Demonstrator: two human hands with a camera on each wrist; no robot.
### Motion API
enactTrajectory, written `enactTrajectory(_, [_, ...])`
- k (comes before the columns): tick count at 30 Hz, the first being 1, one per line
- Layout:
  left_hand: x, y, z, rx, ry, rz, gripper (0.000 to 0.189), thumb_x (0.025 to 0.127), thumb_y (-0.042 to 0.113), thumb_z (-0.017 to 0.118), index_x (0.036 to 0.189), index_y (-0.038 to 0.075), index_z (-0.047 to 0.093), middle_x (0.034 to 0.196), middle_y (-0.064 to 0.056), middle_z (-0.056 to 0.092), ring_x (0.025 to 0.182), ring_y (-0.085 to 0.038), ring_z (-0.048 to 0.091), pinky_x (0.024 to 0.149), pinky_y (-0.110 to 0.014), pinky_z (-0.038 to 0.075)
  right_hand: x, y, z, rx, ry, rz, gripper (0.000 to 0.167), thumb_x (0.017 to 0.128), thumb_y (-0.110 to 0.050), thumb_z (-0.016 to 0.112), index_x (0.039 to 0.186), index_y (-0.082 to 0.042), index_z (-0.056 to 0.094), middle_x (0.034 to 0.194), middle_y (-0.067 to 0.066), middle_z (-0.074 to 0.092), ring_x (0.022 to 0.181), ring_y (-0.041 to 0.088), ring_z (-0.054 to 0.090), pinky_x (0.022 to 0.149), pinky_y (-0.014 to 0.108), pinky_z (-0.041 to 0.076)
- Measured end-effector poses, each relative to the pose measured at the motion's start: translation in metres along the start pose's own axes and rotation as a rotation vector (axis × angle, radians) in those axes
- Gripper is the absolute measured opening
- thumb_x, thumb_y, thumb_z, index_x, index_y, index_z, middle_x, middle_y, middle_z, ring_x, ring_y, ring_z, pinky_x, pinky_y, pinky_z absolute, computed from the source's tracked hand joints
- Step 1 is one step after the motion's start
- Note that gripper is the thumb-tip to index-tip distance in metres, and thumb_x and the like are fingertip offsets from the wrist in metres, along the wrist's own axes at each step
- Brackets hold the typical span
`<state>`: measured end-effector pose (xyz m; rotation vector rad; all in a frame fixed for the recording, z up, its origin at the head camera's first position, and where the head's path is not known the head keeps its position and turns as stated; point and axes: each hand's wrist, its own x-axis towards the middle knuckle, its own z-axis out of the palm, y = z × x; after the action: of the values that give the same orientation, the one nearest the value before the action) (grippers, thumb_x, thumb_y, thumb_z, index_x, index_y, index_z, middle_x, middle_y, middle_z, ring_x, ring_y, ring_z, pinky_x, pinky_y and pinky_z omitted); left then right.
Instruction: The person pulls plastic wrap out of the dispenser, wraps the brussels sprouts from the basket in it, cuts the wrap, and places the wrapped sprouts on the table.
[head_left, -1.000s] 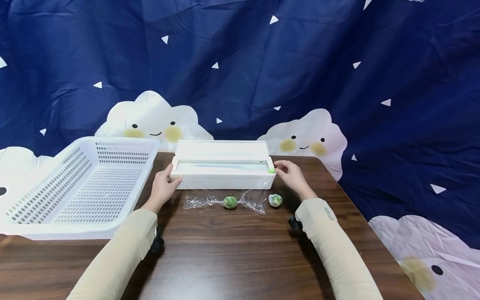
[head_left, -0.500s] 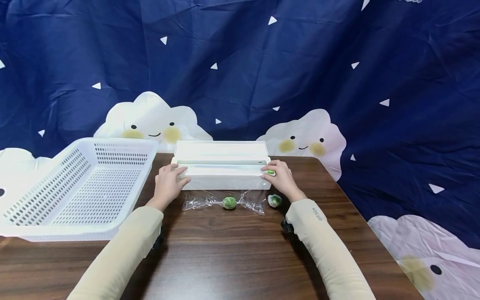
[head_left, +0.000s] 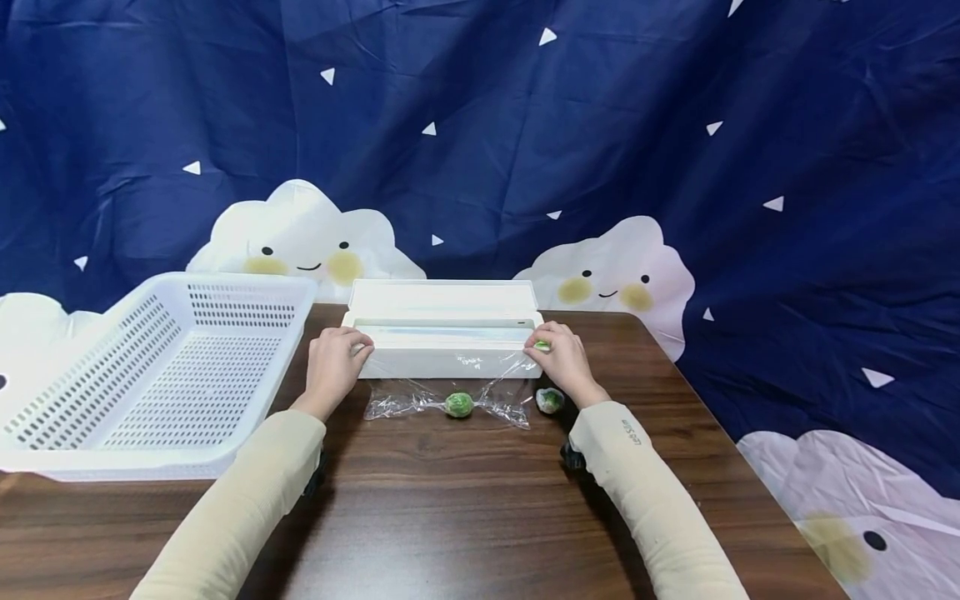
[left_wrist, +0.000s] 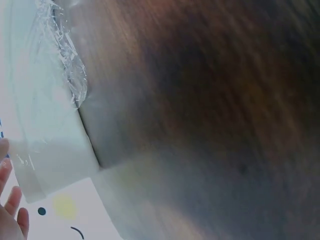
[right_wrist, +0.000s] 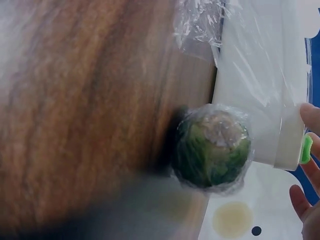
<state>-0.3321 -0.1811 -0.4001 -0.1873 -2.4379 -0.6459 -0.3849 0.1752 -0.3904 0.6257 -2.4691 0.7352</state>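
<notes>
A white cling film dispenser box stands on the table with its lid raised. Clear film hangs over its front. My left hand pinches the film's edge at the left front corner, thumb against fingertips. At the opposite corner my right hand pinches the film beside a small green slider. In front of the box lies a Brussels sprout on film that is bunched to both sides. A second sprout, wrapped in film, sits near my right hand.
A large white perforated basket occupies the left of the brown wooden table. A dark blue curtain with clouds and triangles hangs behind the table.
Both hands have moved inward from the box's ends to its upper front edge. Their fingers have closed on the film there. The sprouts and basket stay put.
</notes>
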Motion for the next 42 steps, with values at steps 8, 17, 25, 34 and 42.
enactTrajectory(8, [-0.007, 0.008, -0.003, -0.108, -0.04, -0.024, 0.008, 0.084, 0.013, 0.067, 0.085, 0.005, 0.07, 0.096, -0.011, 0.066, 0.097, -0.031, 0.051, 0.081, -0.047, 0.04, -0.005, -0.005, -0.006, 0.024, 0.041, -0.073, 0.008, 0.076, -0.009, 0.075, 0.073, -0.008, 0.067, 0.099, 0.007, 0.061, 0.099, 0.027, 0.047, 0.079, 0.044, 0.033])
enactTrajectory(17, [-0.021, 0.01, -0.009, -0.237, -0.075, -0.092, 0.01, 0.085, 0.013, 0.065, 0.088, 0.003, 0.068, 0.097, -0.016, 0.066, 0.097, -0.034, 0.058, 0.084, -0.047, 0.042, -0.013, -0.01, -0.013, 0.115, 0.009, -0.102, 0.01, 0.076, -0.002, 0.072, 0.073, -0.006, 0.064, 0.1, 0.013, 0.061, 0.086, 0.023, 0.05, 0.069, 0.034, 0.044])
enactTrajectory(25, [-0.032, 0.019, -0.02, -0.317, -0.134, -0.129, 0.009, 0.089, 0.016, 0.061, 0.092, 0.008, 0.065, 0.083, -0.01, 0.065, 0.051, -0.022, 0.047, 0.06, -0.038, 0.041, -0.023, -0.02, -0.021, 0.241, -0.066, -0.017, 0.009, 0.08, -0.002, 0.07, 0.075, -0.007, 0.064, 0.098, 0.008, 0.063, 0.078, 0.021, 0.057, 0.063, 0.041, 0.046])
enactTrajectory(34, [-0.046, 0.017, -0.028, -0.443, -0.15, -0.004, 0.004, 0.09, 0.011, 0.06, 0.089, 0.008, 0.06, 0.099, -0.01, 0.065, 0.069, -0.02, 0.057, 0.061, -0.031, 0.045, -0.036, -0.04, -0.038, 0.473, -0.193, 0.099, 0.007, 0.083, -0.002, 0.066, 0.079, 0.001, 0.062, 0.102, 0.018, 0.063, 0.088, 0.027, 0.058, 0.068, 0.027, 0.044])
enactTrajectory(42, [-0.053, 0.012, -0.034, -0.564, -0.267, 0.082, 0.005, 0.089, 0.004, 0.058, 0.085, 0.006, 0.056, 0.09, -0.016, 0.064, 0.06, -0.019, 0.057, 0.052, -0.026, 0.046, -0.048, -0.053, -0.056, 0.622, -0.33, 0.125, 0.005, 0.085, 0.006, 0.06, 0.083, 0.009, 0.058, 0.099, 0.028, 0.061, 0.086, 0.017, 0.06, 0.072, 0.021, 0.045])
